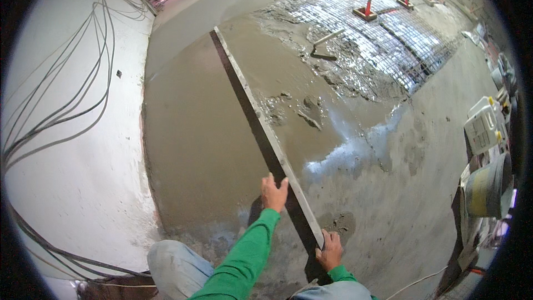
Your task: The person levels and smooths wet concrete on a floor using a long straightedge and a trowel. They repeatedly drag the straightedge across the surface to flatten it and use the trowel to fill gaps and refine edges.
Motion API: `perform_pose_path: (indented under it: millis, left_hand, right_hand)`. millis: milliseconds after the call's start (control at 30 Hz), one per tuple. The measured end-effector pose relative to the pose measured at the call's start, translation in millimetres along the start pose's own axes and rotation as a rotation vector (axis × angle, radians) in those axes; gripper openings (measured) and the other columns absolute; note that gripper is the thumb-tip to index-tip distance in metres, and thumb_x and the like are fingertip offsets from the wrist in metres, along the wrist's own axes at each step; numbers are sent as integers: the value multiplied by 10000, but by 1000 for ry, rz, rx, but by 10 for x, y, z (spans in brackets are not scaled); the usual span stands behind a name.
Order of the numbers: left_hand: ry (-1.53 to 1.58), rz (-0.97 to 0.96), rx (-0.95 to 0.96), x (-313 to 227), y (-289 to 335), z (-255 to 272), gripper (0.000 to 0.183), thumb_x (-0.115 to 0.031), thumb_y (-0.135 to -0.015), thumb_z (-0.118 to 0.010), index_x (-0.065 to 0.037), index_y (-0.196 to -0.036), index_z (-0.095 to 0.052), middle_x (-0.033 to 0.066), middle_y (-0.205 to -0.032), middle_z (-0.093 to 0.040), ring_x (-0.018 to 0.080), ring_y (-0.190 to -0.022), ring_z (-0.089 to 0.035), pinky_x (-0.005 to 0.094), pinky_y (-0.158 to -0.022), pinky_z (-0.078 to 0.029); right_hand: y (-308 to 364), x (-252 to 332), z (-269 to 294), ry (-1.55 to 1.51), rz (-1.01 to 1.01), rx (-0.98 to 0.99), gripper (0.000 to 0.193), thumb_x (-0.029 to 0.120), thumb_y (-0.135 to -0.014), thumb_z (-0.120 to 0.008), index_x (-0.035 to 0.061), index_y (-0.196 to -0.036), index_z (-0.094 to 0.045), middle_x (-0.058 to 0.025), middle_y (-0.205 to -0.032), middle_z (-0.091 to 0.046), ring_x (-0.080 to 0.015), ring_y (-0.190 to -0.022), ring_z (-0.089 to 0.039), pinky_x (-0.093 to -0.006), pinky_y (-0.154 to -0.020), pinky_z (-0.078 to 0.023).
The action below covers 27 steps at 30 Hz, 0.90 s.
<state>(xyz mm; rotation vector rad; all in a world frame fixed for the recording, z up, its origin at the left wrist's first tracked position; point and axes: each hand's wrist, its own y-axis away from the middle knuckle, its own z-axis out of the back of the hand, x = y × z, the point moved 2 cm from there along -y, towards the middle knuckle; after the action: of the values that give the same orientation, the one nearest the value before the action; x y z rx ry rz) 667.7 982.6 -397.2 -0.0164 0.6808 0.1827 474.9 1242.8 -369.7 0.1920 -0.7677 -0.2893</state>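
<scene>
I observe a long straightedge (259, 112) running near to far over wet concrete (194, 116), left of the steel mesh (333, 14). Right hand (331, 251): fingers curled onto its near end. Left hand (274, 195): fingers parted, just left of it; thumb contact I cannot tell.

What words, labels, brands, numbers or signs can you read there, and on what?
None can be read.
White jug: dark print on its side, too small and blurred to read.
Bucket: no readable marking.
Long straightedge: no lettering that I can make out.
</scene>
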Motion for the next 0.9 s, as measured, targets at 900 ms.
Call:
perform_pose_path:
  millis: [900]
  left_hand:
    - [-939,-983,836,-1120,-929,1629,323,-151,-883,-713,-32,-1177,-653,165,-1143,-649,371,-1135,-649,500,-871,-612]
  right_hand:
    - [-28,62,23,51,16,-44,734,193,-723,-883,32,-1354,-545,-196,-1212,-556,-414,-1169,-558,-522,-949,-503]
